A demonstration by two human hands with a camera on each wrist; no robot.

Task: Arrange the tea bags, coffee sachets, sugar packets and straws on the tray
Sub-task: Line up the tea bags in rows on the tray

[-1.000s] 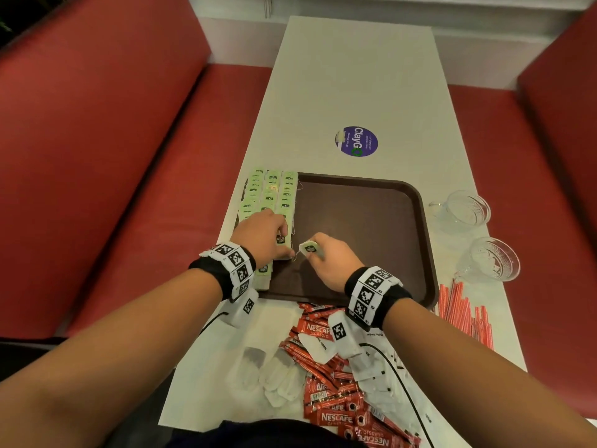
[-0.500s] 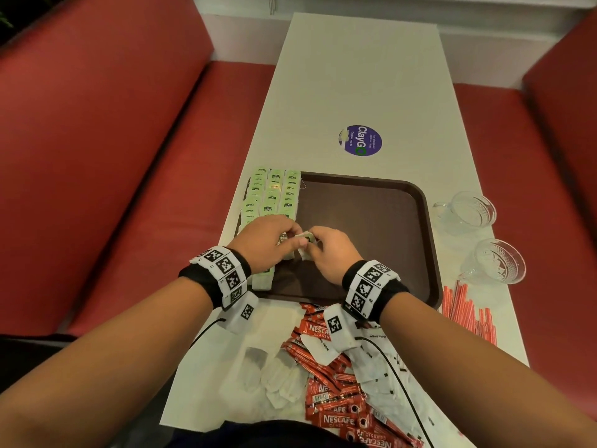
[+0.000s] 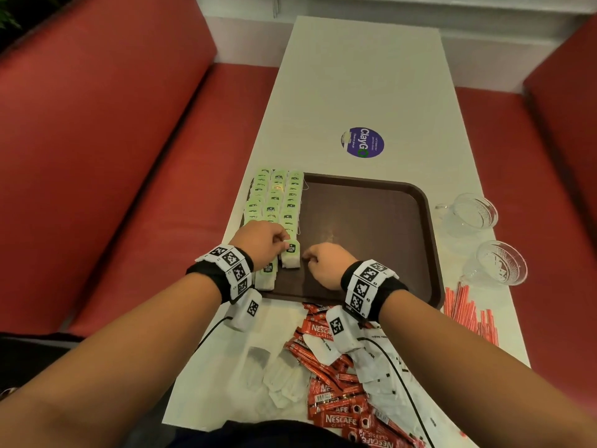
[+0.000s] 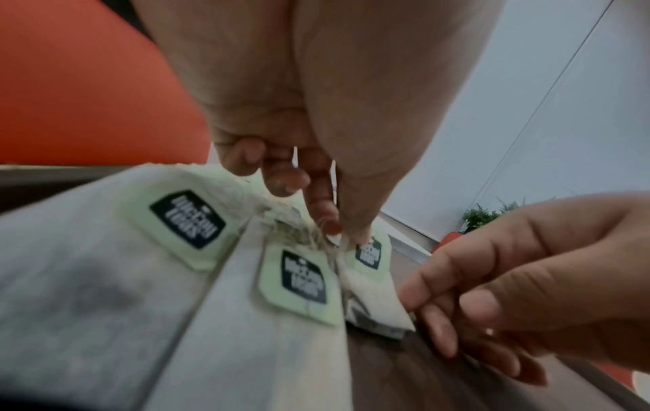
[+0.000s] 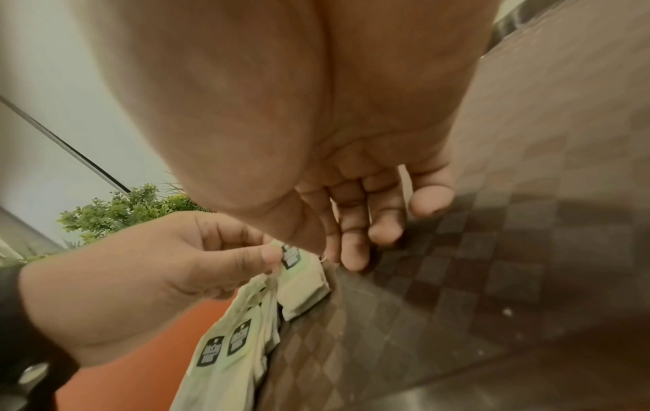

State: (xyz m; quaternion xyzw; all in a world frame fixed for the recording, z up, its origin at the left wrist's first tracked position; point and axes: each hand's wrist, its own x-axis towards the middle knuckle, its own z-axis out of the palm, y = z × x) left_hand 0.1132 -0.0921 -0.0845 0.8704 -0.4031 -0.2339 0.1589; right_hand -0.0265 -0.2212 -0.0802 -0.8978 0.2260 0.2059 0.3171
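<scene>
Three rows of green-tagged tea bags (image 3: 274,202) line the left side of the brown tray (image 3: 371,237). My left hand (image 3: 284,242) pinches the tag of the nearest tea bag (image 3: 290,258) in the right row, which lies flat on the tray. In the left wrist view thumb and forefinger of that left hand (image 4: 348,233) meet on the tea bag's (image 4: 372,292) tag and string. My right hand (image 3: 307,257) sits just right of it, its loosely curled fingertips (image 4: 432,314) touching the bag's edge and holding nothing. Red coffee sachets (image 3: 326,383), white sugar packets (image 3: 378,360) and red straws (image 3: 468,315) lie on the table.
Loose tea bags (image 3: 277,376) lie on the white table near its front edge. Two glass cups (image 3: 471,215) (image 3: 500,266) stand right of the tray. A purple sticker (image 3: 363,142) is beyond it. Red bench seats flank the table.
The tag held in my right hand a second ago has passed to my left hand. The tea bag now lies at the near end of the right row, and my right hand has let go.
</scene>
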